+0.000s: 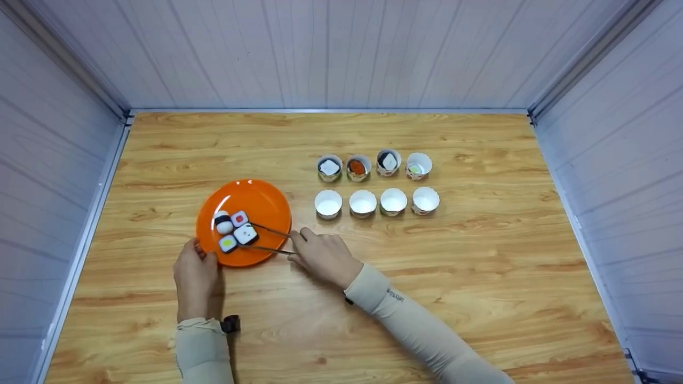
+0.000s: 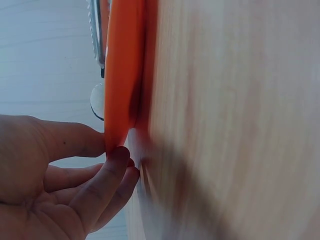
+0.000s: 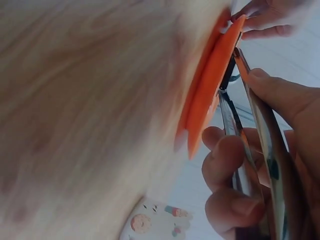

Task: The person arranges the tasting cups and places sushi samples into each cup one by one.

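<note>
My left hand [image 1: 196, 277] pinches the near-left rim of an orange plate [image 1: 269, 200], thumb above and fingers below in the left wrist view. Metal tongs [image 3: 265, 130] are gripped in my right hand [image 1: 326, 258]. Their tips reach over the plate, one on either side of a square white sushi piece [image 1: 246, 233] with a dark edge. Around it lie a sushi piece with a red centre [image 1: 239, 218], one with a yellow centre [image 1: 228, 244], and a white oval piece with a black band [image 1: 223, 223].
Right of the plate, paper cups stand in two rows. The back row holds sushi pieces, among them an orange-topped one [image 1: 357, 167] and a black-and-white one [image 1: 388, 160]. White insides show in the front-row cups, such as the leftmost cup [image 1: 328, 204]. Panel walls [image 1: 331, 58] enclose the wooden table [image 1: 480, 240].
</note>
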A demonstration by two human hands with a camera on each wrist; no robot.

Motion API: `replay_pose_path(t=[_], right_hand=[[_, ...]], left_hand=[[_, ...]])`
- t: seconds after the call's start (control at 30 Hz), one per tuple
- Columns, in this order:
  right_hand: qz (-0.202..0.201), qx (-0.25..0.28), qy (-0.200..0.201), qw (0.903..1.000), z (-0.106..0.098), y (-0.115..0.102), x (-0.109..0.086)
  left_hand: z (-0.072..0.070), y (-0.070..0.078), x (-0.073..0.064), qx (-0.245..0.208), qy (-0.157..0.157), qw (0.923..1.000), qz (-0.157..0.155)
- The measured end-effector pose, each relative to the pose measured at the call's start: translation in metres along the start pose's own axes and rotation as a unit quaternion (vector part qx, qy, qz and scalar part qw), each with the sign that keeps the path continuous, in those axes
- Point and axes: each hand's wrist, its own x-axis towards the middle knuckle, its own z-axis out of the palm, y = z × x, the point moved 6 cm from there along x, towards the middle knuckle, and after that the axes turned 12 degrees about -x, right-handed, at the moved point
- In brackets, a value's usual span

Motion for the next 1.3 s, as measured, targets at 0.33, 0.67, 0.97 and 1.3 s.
replay_pose_path(t=[0.33, 0.67, 0.97, 1.3], right_hand=[[-0.002, 0.006, 0.024, 0.9997, -0.002, 0.009, -0.010], [0.043, 0.057, 0.049, 0.9963, -0.024, 0.058, -0.045], [0.092, 0.045, 0.090, 0.9907, -0.034, 0.103, -0.079], [0.130, 0.027, 0.063, 0.9892, -0.028, 0.120, -0.090]], left_hand=[[0.000, 0.000, -0.001, 0.003, 0.009, 0.9997, 0.024], [0.001, -0.001, 0.001, -0.002, -0.009, 1.0000, 0.000], [-0.001, -0.001, 0.000, -0.002, 0.000, 0.9999, 0.011], [-0.001, 0.001, 0.000, -0.001, 0.002, 0.9995, 0.030]])
